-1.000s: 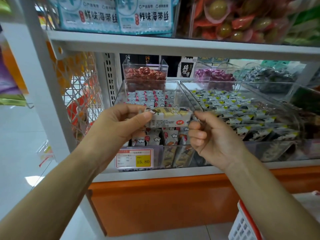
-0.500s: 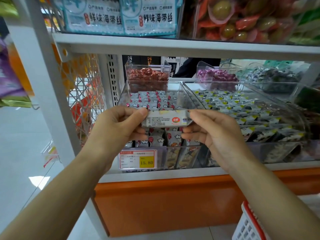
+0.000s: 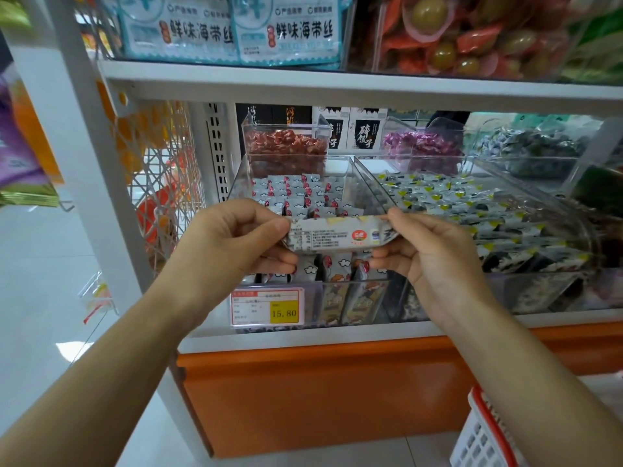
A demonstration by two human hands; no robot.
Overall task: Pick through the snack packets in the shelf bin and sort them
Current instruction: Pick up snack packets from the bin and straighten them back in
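Down low by my right arm sits a white basket with a red rim. Just past it, my two hands are up in front of the shelf. My left hand pinches one end of a snack packet, thumb on top and fingers curled under. My right hand pinches the other end the same way. The packet lies flat and level between them, with its small print facing me (too tiny for me to read). It hangs over the front part of the clear shelf bin, and I cannot tell if it touches the bin.

Below my hands a price tag sits on the bin's front. Behind the packet, more packets stand in neat rows in the bin, white with red bits and little clouds. Right beside it is another clear bin, full of packets with yellow corners. Farther back are red sweets and purple sweets in tubs.

I think I am checking which sort this packet is. What could go wrong? I only hold the thin ends, so if one hand lets go to turn it, it could slip and drop back among the rows and knock them over. The two bins sit side by side and their packets look alike, so I could put it in the wrong one.
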